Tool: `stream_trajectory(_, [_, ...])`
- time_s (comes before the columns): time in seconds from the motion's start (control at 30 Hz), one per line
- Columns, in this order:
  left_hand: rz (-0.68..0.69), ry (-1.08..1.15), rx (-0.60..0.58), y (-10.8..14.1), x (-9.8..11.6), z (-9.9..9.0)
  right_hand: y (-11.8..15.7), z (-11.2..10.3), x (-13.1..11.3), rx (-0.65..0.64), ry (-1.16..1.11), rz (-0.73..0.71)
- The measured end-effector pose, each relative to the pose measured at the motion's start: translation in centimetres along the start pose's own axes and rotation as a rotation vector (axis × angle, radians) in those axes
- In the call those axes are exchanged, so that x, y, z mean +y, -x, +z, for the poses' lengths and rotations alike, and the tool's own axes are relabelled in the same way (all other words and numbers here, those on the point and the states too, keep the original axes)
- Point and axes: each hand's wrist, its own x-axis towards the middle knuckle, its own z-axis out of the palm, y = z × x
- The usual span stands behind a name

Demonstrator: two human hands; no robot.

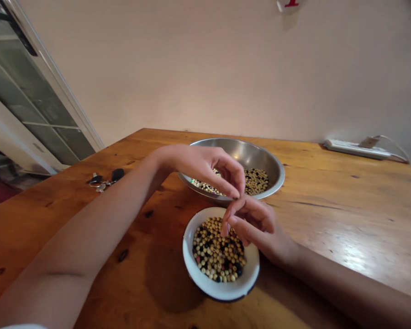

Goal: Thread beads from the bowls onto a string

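Beads, round and mostly cream with dark and a few reddish ones mixed in, fill the lower part of a white enamel bowl with a dark rim, seen in the head view. This bowl sits on the wooden counter nearest the person. Behind it and almost touching its rim stands a stainless steel bowl holding a shallower layer of similar beads. Left hand: positioned above the near rim of the steel bowl, fingers curled downward. Right hand: positioned above the enamel bowl, fingers curved and directed toward the left hand. The fingertips of the two hands meet in a pinching posture between the bowls; whether they grip an object cannot be determined, as any such object is hidden or too small to identify. Keys with a dark fob lie on the counter, left of the left forearm. A white power strip with a connected cable lies at the far right, against the wall. A glass-paned door stands at far left.
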Motion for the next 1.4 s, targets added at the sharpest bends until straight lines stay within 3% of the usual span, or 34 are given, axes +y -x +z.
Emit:
stream_trajectory(0.1, [-0.181, -0.164, 0.245, -0.3, -1.1, -0.1, -0.1, 0.0, 0.0, -0.014, 0.012, -0.006])
stream_trajectory(0.17, [-0.322, -0.326, 0.332, -0.6, -1.6, 0.0, -0.1, 0.0, 0.1, -0.016, 0.013, -0.011])
stream_trajectory(0.23, [-0.401, -0.417, 0.276, -0.8, -1.9, 0.2, -0.1, 0.0, 0.1, -0.018, 0.02, -0.012])
stream_trajectory(0.37, [-0.502, -0.448, 0.034, -0.9, -2.7, 0.7, 0.1, 0.0, 0.1, -0.024, 0.045, -0.008])
stream_trajectory(0.47, [-0.554, -0.443, -0.051, -0.9, -3.8, 1.0, 0.1, 0.0, 0.0, -0.026, 0.058, -0.006])
stream_trajectory(0.6, [-0.508, -0.421, -0.087, -0.9, -4.4, 0.8, 0.0, 0.0, -0.1, -0.023, 0.053, -0.011])
stream_trajectory(0.7, [-0.449, -0.365, -0.041, -0.7, -3.7, 0.4, 0.0, 0.0, -0.1, -0.023, 0.042, -0.01])
stream_trajectory(0.83, [-0.221, -0.179, 0.036, -0.1, -2.0, -0.5, 0.0, 0.0, 0.0, -0.018, 0.006, -0.002])
stream_trajectory(1.0, [0.021, -0.036, -0.009, 0.4, -0.3, -0.7, 0.1, 0.0, 0.2, -0.019, -0.034, -0.008])
stream_trajectory(1.13, [0.072, -0.019, -0.076, 0.3, 0.4, -0.5, 0.1, -0.1, 0.4, -0.012, -0.061, -0.009])
stream_trajectory(1.4, [0.052, 0.024, -0.097, 0.4, 0.7, -0.3, 0.2, -0.2, 0.5, -0.009, -0.085, -0.016])
